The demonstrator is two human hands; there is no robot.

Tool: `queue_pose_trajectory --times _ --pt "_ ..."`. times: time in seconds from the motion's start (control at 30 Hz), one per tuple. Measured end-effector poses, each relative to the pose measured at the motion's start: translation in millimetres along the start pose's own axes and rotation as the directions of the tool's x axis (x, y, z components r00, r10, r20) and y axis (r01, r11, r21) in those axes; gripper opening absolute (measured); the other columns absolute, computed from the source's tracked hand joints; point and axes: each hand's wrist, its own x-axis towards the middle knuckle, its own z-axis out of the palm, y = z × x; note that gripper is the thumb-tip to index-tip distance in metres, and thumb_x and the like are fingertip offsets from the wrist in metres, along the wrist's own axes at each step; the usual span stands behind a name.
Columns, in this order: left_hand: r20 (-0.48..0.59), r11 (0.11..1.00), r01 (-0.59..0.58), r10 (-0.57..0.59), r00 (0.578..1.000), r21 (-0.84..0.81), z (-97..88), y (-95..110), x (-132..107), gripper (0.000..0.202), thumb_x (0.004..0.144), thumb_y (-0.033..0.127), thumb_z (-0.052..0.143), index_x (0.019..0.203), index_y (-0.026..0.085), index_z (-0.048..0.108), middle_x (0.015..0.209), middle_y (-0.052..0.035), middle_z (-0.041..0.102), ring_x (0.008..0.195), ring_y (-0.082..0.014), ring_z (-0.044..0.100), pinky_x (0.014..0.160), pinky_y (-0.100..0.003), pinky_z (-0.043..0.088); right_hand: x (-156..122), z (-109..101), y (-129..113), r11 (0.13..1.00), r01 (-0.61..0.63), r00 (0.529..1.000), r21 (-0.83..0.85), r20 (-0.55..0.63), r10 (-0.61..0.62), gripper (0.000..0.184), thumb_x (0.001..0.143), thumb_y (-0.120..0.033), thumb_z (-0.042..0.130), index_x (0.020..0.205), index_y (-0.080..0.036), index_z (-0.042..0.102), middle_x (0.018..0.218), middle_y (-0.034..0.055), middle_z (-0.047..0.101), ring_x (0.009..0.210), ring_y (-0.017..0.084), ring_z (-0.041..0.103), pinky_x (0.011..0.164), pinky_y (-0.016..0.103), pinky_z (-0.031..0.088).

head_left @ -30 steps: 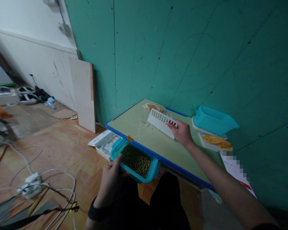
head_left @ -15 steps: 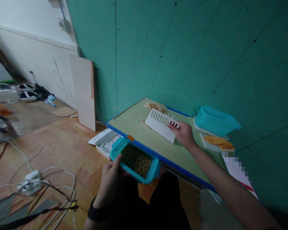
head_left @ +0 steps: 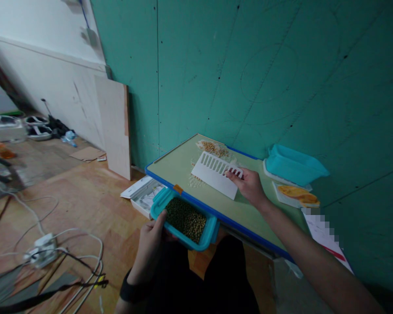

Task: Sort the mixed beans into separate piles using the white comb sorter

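Note:
My left hand (head_left: 153,231) grips the near-left rim of a turquoise plastic container (head_left: 207,239), held against the front edge of the small table (head_left: 249,214). Inside lie dark green beans (head_left: 177,212) on the left and tan beans (head_left: 196,226) on the right. In my right hand (head_left: 249,185) is a white slotted scraper (head_left: 212,175), pinched at its slotted right end and tilted over the tabletop. Pale grains (head_left: 195,181) show by its lower left edge, partly covered by it. Behind it spreads a pile of tan beans (head_left: 212,148) with pale grains around them.
At the table's right stand an empty turquoise bin (head_left: 294,165), an orange cloth (head_left: 298,195) on a white pad and a printed sheet (head_left: 324,235). An open white box (head_left: 142,196) sits below the left edge. Cables and a power strip (head_left: 45,248) lie on the floor.
My right hand has drawn the scraper slightly toward me and to the left, over part of the pale grains. My left hand and the container stay in place.

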Motion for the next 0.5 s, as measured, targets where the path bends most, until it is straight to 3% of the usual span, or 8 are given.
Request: queue_pose_trajectory --times 0.13,0.5 --pt "-0.028 1.0 0.03 -0.03 0.999 -0.006 0.6 0.0 0.2 0.058 0.065 0.069 0.08 0.042 0.019 0.061 0.038 -0.0014 0.056 0.035 -0.0158 0.055 0.036 -0.027 0.046 -0.9 4.2 -2.9 1.0 -0.005 1.0 0.016 0.023 0.005 0.047 0.077 -0.061 0.074 0.074 -0.015 0.073 0.062 0.0035 0.066 0.058 0.017 0.056 0.051 0.026 0.038" --pt "-0.004 0.999 0.026 -0.026 1.0 -0.023 -1.8 -0.2 2.9 0.058 0.063 0.069 0.081 0.045 0.017 0.063 0.041 -0.0021 0.058 0.038 -0.0158 0.057 0.042 -0.028 0.052 6.8 18.1 -6.2 0.995 -0.021 0.998 0.101 0.064 0.015 0.047 0.076 -0.061 0.076 0.078 -0.014 0.074 0.068 0.0038 0.068 0.06 0.017 0.056 0.055 0.028 0.042"
